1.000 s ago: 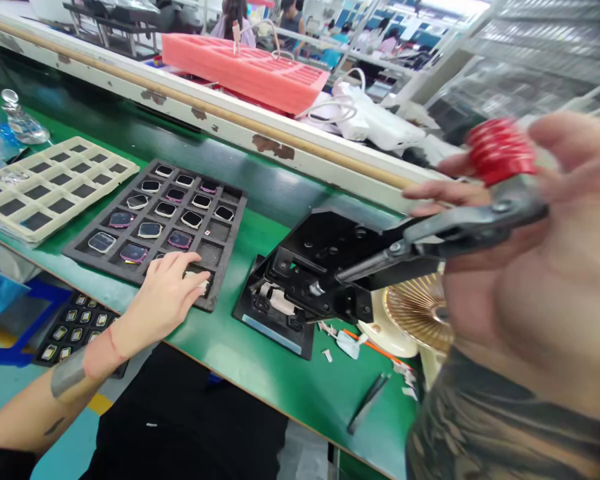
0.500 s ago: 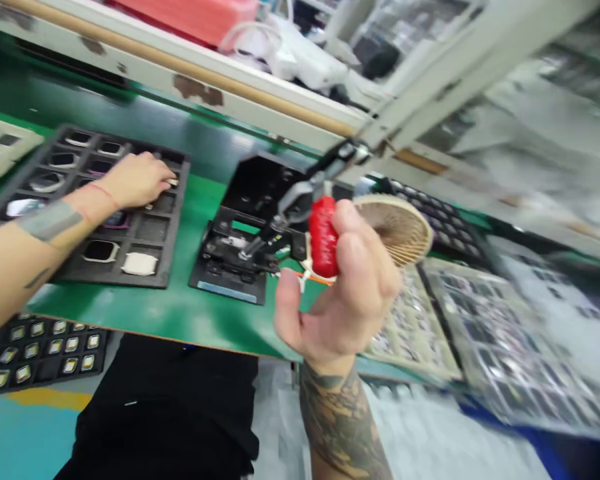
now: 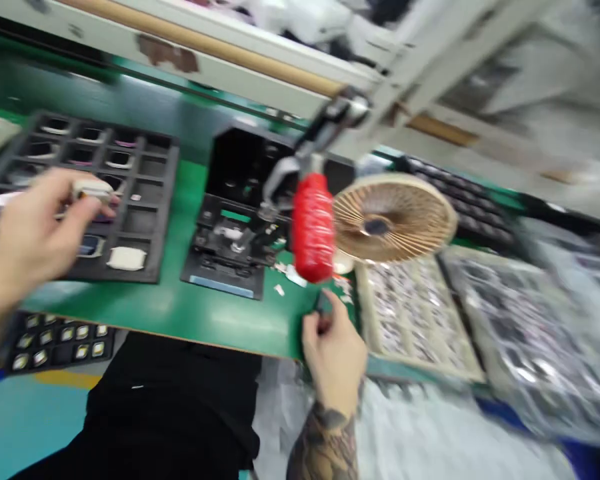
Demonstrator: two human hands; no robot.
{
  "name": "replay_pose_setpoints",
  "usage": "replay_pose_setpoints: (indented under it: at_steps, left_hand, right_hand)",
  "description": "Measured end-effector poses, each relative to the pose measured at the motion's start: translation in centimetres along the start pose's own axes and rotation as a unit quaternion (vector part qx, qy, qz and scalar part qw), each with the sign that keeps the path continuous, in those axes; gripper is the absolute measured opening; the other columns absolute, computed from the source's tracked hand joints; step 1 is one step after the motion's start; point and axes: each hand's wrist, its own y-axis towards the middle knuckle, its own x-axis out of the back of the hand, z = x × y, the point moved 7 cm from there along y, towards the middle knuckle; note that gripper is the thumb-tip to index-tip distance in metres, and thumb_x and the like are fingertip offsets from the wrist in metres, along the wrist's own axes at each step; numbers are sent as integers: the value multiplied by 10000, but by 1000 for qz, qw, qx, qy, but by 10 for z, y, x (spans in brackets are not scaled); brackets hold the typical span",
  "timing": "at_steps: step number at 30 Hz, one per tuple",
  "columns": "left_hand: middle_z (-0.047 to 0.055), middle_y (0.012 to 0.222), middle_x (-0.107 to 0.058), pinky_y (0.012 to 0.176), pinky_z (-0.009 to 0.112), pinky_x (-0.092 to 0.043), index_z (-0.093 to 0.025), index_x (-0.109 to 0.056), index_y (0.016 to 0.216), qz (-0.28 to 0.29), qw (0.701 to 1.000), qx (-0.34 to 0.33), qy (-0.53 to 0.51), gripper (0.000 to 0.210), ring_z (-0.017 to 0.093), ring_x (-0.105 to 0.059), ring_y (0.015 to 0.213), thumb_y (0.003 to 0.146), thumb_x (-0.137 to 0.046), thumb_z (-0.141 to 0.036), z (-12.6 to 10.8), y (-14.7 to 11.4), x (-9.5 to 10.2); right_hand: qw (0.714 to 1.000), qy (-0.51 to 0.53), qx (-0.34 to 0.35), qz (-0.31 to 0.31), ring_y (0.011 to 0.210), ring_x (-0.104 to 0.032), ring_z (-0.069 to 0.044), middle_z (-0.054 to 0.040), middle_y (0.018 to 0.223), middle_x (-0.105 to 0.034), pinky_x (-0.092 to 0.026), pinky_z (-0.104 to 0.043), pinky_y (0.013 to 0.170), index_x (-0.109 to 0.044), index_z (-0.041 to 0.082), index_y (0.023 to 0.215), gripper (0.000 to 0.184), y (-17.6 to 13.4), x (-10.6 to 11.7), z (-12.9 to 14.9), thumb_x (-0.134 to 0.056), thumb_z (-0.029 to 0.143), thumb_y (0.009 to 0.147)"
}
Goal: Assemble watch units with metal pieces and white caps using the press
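Observation:
Over the black compartment tray [image 3: 151, 259], my left hand [image 3: 35, 230] pinches a pale, rounded watch case [image 3: 94, 189]. A white rounded piece [image 3: 127, 258] lies in the tray's near row, and other watch cases fill several compartments. My right hand [image 3: 336, 353] is closed at the green table, its fingers around a small dark object [image 3: 324, 303] whose kind I cannot make out. Above that hand hangs the red handle [image 3: 314, 230] of a black hand press [image 3: 225, 250]; no hand touches it. The press stands between my two hands, its black lid raised.
A beige round fan [image 3: 395, 217] stands right of the red handle. Beyond it lie a cream tray of small parts [image 3: 367, 313] and a plastic-covered tray [image 3: 510, 333], blurred. Small white scraps [image 3: 279, 289] lie beside the press. A shelf rail [image 3: 230, 53] crosses behind.
My right hand has let go of the red handle and moved down to the table, closing on a small dark object. My left hand has drawn back leftward, lifting a watch case above the tray.

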Motion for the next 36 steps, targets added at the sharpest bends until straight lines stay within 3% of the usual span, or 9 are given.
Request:
replay_pose_setpoints:
  at_steps: [3, 6, 9, 13, 16, 19, 23, 32, 36]
  left_hand:
    - [-2, 1187, -867, 1058, 398, -650, -237, -767, 1265, -26, 1000, 15, 6, 204, 222, -826, 1111, 1134, -644, -335, -14, -55, -6]
    - [73, 1282, -870, 1057, 395, -648, -236, -770, 1301, 4, 1000, 30, -6, 234, 256, -825, 1175, 1135, -620, -306, -10, -80, -24]
    - [86, 1302, -873, 1053, 406, -642, -236, -784, 1295, 51, 998, 8, -29, 242, 263, -832, 1169, 1135, -607, -274, -15, -86, -31]
    - [85, 1256, -883, 1038, 390, -651, -227, -787, 1315, -6, 996, 31, -85, 236, 252, -851, 1125, 1114, -664, -234, -38, -84, -24]
    - [72, 1119, -890, 861, 329, -682, -214, -794, 1313, 48, 962, 98, -249, 221, 210, -869, 916, 1118, -700, -258, -63, -89, -58]
    - [74, 1081, -876, 752, 288, -672, -199, -710, 1458, 162, 880, 171, -412, 343, 203, -878, 865, 1131, -697, -301, -88, -104, -117]
    - [67, 1044, -861, 747, 267, -661, -180, -677, 1471, 213, 829, 213, -471, 381, 200, -877, 853, 1124, -711, -333, -96, -116, -164]
    - [57, 1061, -876, 827, 240, -676, -177, -718, 1450, 232, 848, 196, -434, 360, 174, -874, 870, 1141, -701, -359, -92, -118, -163]
    - [53, 1088, -879, 818, 219, -673, -186, -703, 1479, 237, 845, 187, -441, 367, 166, -878, 884, 1141, -702, -329, -92, -120, -163]
  right_hand:
    - [980, 128, 7, -153, 688, -658, -226, -68, 842, -758, -511, -374, 689, -867, 182, 1116, 279, 0, 5, -4, -675, 344, 996]
    - [896, 348, 23, -273, 644, -625, -230, -50, 828, -708, -524, -406, 644, -870, 212, 1125, 233, -3, 10, -1, -784, 345, 955]
    - [866, 424, 60, -258, 670, -651, -230, -33, 848, -680, -550, -421, 649, -857, 258, 1241, 386, -2, 6, 29, -914, 292, 862]
    - [861, 401, 129, -283, 652, -666, -223, -49, 818, -660, -512, -393, 551, -874, 263, 1101, 178, -12, 13, 82, -809, 400, 1008]
    - [852, 453, 112, -236, 676, -711, -226, -59, 888, -715, -566, -398, 544, -843, 258, 1121, 133, -16, 9, 111, -766, 329, 1039]
    - [833, 531, 60, -148, 764, -768, -217, -75, 1010, -782, -639, -384, 611, -815, 249, 1162, 159, -19, -7, 129, -729, 190, 1042]
    - [821, 563, 46, -80, 893, -823, -227, -85, 1088, -831, -704, -385, 724, -810, 248, 1188, 214, -29, -24, 135, -683, 125, 1068]
    - [842, 536, 42, -35, 970, -857, -222, -75, 1126, -861, -735, -369, 840, -844, 242, 1225, 271, -40, -37, 128, -736, 75, 1040]
    - [831, 556, 22, -5, 901, -863, -198, -62, 1106, -869, -739, -325, 804, -848, 252, 1236, 258, -36, -40, 130, -738, 104, 1055]
